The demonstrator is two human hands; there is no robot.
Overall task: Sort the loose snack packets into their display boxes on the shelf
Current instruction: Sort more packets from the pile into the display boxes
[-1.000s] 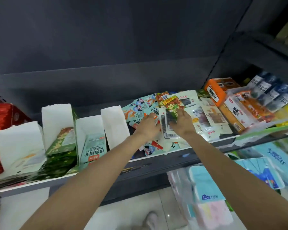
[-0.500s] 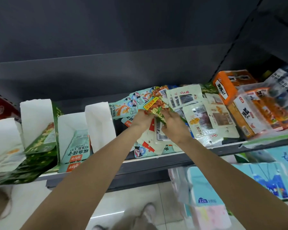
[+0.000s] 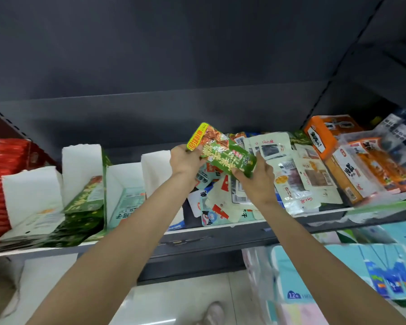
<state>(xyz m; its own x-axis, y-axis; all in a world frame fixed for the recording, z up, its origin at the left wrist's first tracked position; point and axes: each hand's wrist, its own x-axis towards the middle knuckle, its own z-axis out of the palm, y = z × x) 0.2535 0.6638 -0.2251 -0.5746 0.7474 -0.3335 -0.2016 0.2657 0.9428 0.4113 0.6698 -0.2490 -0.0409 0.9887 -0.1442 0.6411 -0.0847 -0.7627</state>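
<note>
Both hands pinch one green snack packet (image 3: 223, 153), lifted clear above the loose pile (image 3: 230, 195): left hand (image 3: 185, 159) closed on its yellow-tabbed end at 10 o'clock, right hand (image 3: 256, 178) closed on the lower corner at 4 o'clock. Pile's too jumbled to count. Over at 9 o'clock, three white display boxes (image 3: 80, 165) sit on the shelf (image 3: 197, 240), one with matching green packets.

Head view, down onto shelf (image 3: 197, 238)
</note>
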